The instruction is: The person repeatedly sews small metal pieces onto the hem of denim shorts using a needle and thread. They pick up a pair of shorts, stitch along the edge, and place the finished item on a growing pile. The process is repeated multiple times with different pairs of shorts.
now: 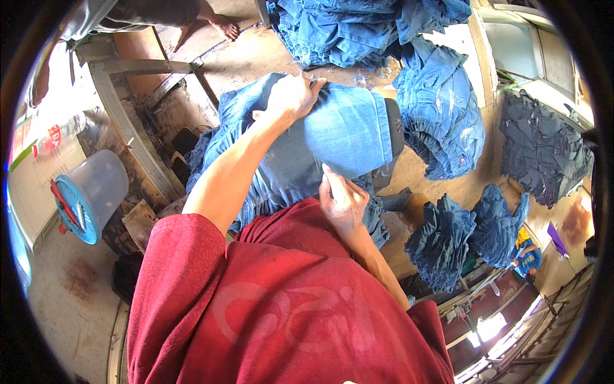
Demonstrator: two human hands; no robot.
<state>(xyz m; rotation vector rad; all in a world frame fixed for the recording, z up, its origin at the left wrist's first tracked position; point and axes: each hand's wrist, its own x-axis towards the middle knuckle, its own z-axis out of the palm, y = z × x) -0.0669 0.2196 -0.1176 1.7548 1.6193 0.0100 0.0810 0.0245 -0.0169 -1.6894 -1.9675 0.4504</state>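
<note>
A blue denim garment (348, 128) lies spread in front of me, its stitched hem toward the right. A dark, flat board-like piece (395, 128) shows past that hem. My left hand (291, 99) is closed on the garment's far edge, with the thumb sticking out to the right. Closer to my body, my right hand (343, 198) is pinched at the denim's near edge. Whatever sits between its fingertips is too small to make out. More bunched denim (281, 189) lies under the garment and against my red shirt.
A large denim pile (345, 32) sits at the far side, with another stack (441, 109) to the right. Denim bundles (441, 240) and dark folded garments (543, 147) lie further right. At left stand a wooden frame (128, 128) and a translucent blue-lidded tub (102, 189). Someone's bare feet (220, 27) show far left.
</note>
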